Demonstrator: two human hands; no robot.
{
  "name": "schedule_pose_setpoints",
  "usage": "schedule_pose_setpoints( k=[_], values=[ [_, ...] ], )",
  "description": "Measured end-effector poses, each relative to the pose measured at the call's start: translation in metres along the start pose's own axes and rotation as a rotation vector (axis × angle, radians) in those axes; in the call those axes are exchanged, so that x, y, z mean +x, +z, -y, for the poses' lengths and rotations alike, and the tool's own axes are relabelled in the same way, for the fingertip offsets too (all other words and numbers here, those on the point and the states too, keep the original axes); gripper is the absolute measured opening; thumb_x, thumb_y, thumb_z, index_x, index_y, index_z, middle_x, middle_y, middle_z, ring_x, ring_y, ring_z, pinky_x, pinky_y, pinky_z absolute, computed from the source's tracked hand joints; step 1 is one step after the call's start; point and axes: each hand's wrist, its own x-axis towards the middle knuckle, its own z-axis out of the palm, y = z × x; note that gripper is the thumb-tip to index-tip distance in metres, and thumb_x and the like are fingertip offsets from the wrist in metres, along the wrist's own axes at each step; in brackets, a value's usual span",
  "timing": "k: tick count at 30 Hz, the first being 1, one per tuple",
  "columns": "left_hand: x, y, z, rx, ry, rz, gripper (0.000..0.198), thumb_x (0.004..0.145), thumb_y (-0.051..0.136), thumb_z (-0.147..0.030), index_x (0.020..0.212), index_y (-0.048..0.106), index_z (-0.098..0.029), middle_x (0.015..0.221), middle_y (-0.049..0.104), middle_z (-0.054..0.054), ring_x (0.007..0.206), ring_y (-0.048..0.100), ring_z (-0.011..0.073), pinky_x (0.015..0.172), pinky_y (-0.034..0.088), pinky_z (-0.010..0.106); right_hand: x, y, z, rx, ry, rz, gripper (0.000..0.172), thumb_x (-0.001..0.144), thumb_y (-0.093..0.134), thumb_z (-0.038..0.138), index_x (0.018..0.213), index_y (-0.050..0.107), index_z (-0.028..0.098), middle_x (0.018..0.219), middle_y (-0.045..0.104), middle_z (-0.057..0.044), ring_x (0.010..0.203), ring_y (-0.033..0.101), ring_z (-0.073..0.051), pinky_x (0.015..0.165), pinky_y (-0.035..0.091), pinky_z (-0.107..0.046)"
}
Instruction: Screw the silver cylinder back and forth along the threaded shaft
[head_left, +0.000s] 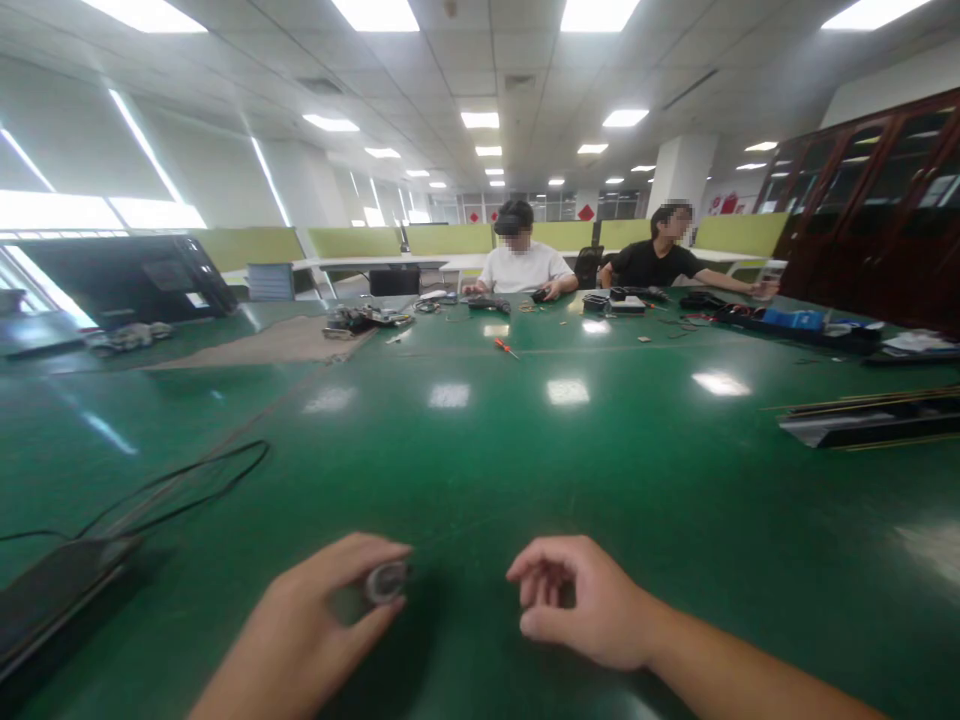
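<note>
My left hand [315, 625] rests low on the green table [480, 470], pinching a small round grey metal part [386, 582] between thumb and fingers. A hand's width to its right, my right hand [581, 600] hovers over the table with its fingers curled loosely inward. Nothing shows inside those curled fingers.
A black flat device [52, 600] with a black cable [187, 490] lies at the near left. Long black strips [870, 418] lie at the right. Across the table sit two people [525, 265] among tools, a red screwdriver [505, 347] and small devices. A dark monitor [127, 280] stands far left.
</note>
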Motion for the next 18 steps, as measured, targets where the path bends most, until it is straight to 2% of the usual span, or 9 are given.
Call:
schedule_pose_setpoints(
  k=[3,6,8,12,18],
  values=[
    [0.042,0.042,-0.026,-0.134,0.090,0.207,0.028,0.080,0.068,-0.014,0.103,0.074,-0.028,0.101,0.075,-0.001,0.094,0.069,0.0203,0.086,0.051,0.029,0.003,-0.005,-0.001,-0.147,-0.029,-0.175,0.041,0.069,0.068,0.006,0.107,0.063,0.019,0.090,0.065,-0.001,0.069,0.056,-0.012,0.063,0.045,-0.025],
    [0.066,0.077,-0.039,-0.249,0.063,0.258,0.039,0.075,0.070,-0.010,0.111,0.069,-0.026,0.095,0.074,-0.001,0.088,0.068,0.0194,0.083,0.048,0.029,0.006,-0.011,-0.005,-0.286,-0.020,-0.317,0.054,0.065,0.064,0.002,0.115,0.056,0.021,0.098,0.063,-0.002,0.078,0.058,-0.015,0.068,0.046,-0.027],
    [0.069,0.090,-0.036,-0.335,0.003,0.273,0.035,0.074,0.070,-0.010,0.106,0.065,-0.021,0.089,0.072,-0.001,0.082,0.066,0.0183,0.078,0.047,0.028,0.008,-0.013,-0.007,-0.345,-0.011,-0.348,0.059,0.064,0.064,0.001,0.118,0.054,0.023,0.104,0.063,-0.003,0.084,0.059,-0.016,0.072,0.047,-0.028],
    [0.062,0.096,-0.018,-0.426,-0.020,0.307,0.022,0.071,0.075,-0.016,0.090,0.063,-0.018,0.080,0.065,-0.002,0.075,0.060,0.0172,0.069,0.042,0.026,0.008,-0.013,-0.009,-0.397,-0.011,-0.338,0.062,0.063,0.063,0.000,0.119,0.053,0.025,0.110,0.063,-0.002,0.088,0.060,-0.017,0.076,0.047,-0.030],
    [0.064,0.095,-0.013,-0.538,0.034,0.343,0.024,0.079,0.075,-0.033,0.095,0.066,-0.018,0.081,0.063,-0.002,0.075,0.056,0.0172,0.069,0.039,0.026,0.008,-0.010,-0.005,-0.346,-0.013,-0.323,0.045,0.070,0.065,0.005,0.110,0.058,0.023,0.098,0.064,-0.001,0.085,0.061,-0.017,0.076,0.049,-0.029]
  ],
)
